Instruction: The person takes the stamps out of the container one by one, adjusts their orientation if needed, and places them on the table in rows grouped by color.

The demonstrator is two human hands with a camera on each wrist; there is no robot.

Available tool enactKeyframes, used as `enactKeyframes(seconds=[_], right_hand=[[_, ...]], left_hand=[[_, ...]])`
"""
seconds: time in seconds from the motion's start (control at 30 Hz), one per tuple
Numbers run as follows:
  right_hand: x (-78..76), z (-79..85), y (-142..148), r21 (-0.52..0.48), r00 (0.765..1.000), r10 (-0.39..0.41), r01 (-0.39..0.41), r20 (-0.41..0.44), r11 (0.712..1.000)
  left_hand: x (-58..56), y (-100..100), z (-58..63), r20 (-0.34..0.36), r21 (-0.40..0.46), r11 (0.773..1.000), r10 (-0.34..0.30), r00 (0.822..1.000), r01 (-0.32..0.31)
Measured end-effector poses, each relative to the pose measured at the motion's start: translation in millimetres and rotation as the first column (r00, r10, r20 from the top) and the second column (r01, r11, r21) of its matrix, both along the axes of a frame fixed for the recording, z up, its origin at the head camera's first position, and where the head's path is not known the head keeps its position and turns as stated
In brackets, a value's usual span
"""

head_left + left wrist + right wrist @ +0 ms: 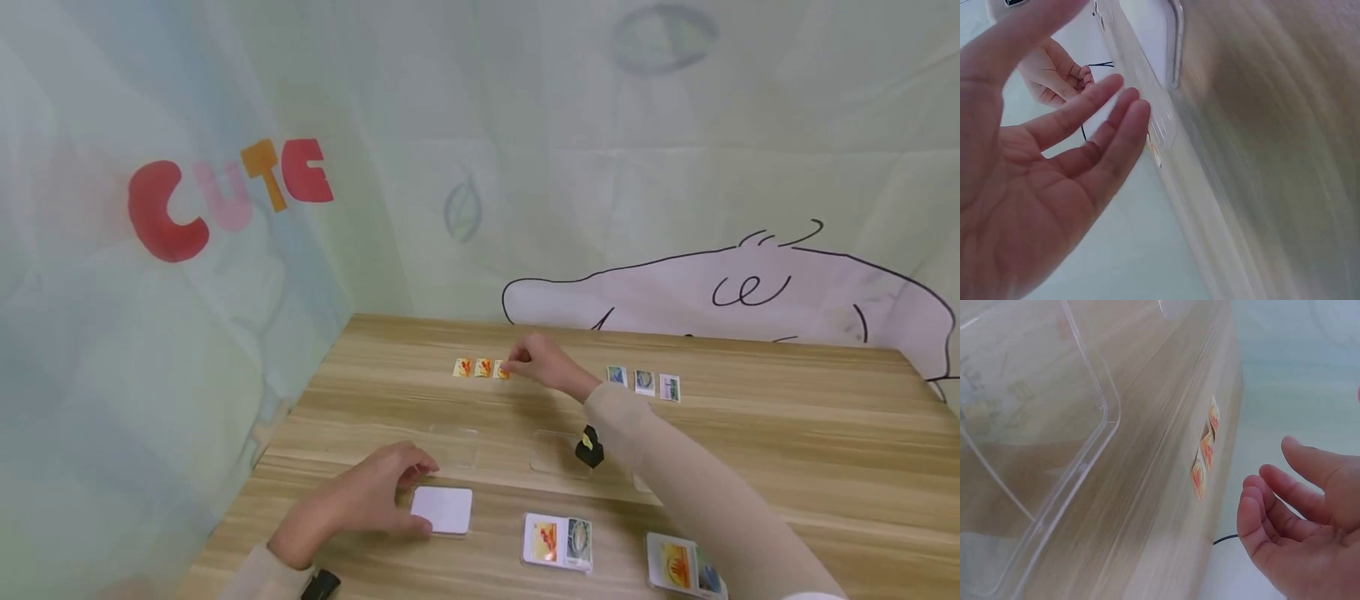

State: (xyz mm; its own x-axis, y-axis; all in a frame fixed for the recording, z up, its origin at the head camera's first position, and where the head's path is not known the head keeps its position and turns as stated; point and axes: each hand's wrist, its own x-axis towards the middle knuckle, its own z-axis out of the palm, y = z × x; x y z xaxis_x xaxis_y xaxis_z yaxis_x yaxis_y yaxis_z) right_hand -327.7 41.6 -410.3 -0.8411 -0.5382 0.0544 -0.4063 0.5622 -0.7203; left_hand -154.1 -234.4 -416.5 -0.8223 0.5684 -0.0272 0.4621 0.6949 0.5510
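My right hand (546,364) is at the far side of the table, beside the rightmost of three small orange-and-yellow picture cards (483,367). In the right wrist view its fingers (1250,528) are loosely bent, the thumb stands apart, and nothing is between them; the cards lie flat in a row. My left hand (375,496) is at a clear case with a blank white face (442,510), its thumb by the near left edge. In the left wrist view the fingers (1129,131) are spread and relaxed, holding nothing. Whether the thumb touches the case I cannot tell.
Two more cases stand near the front, one with orange and green pictures (557,542), another (675,567) partly behind my right sleeve. Clear plastic pieces (453,447) lie mid-table. Three blue-green cards (644,382) lie at the back right. A small black object (589,447) is by the sleeve.
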Motion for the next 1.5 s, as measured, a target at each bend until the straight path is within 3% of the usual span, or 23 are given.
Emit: enactKeyframes(seconds=[0.43, 0.8, 1.33, 1.5], right_hand=[[24.2, 7.3, 14, -0.022, 0.998, 0.058, -0.057, 0.009, 0.998], [49.7, 9.2, 30, -0.021, 0.991, 0.112, -0.111, 0.067, 0.994], [72.6, 13.2, 51, -0.029, 0.981, 0.187, -0.186, 0.047, 0.982], [82.2, 12.8, 60, -0.036, 0.976, 0.202, -0.2, 0.076, 0.979]], left_hand=[[-0.9, 28, -2.9, -0.007, 0.072, 0.991, -0.108, 0.994, 0.109], [-2.2, 54, 2.9, 0.018, -0.023, 0.991, -0.129, 0.992, 0.129], [0.8, 72, 1.5, -0.033, -0.059, 0.973, -0.224, 0.974, 0.222], [1.1, 79, -1.1, -0.072, -0.064, 0.966, -0.253, 0.965, 0.248]])
